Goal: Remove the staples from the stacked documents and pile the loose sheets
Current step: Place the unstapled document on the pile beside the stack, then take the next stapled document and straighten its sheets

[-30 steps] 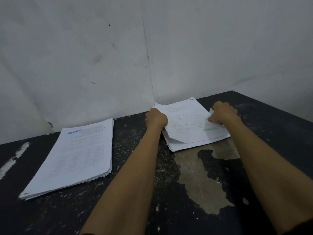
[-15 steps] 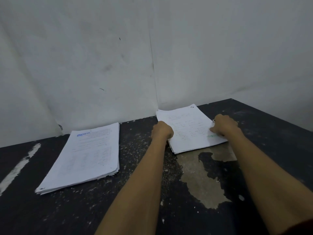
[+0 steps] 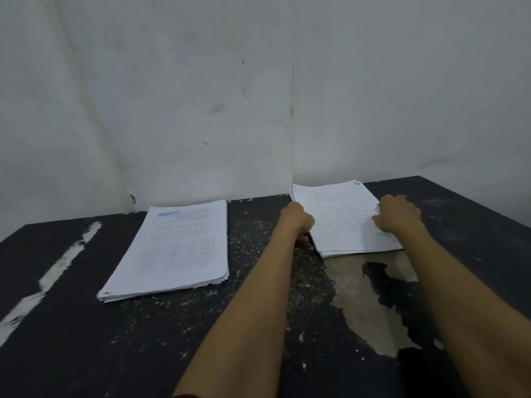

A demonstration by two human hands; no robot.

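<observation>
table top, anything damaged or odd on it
The dark coating of the table has peeled in a large tan patch in front of the right stack, a white streak runs along the left side, and pale flecks are scattered between the stacks. Near edges of the left stack fan out.

Nothing is reading clearly: a blue heading (image 3: 168, 214) is topping the left paper pile (image 3: 178, 254), too blurred to decipher; the right paper pile (image 3: 342, 219) is showing only faint print lines.

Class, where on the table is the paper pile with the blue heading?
Head view: the pile with the blue heading lies left on the dark table, by the wall, left of the left hand.
</observation>
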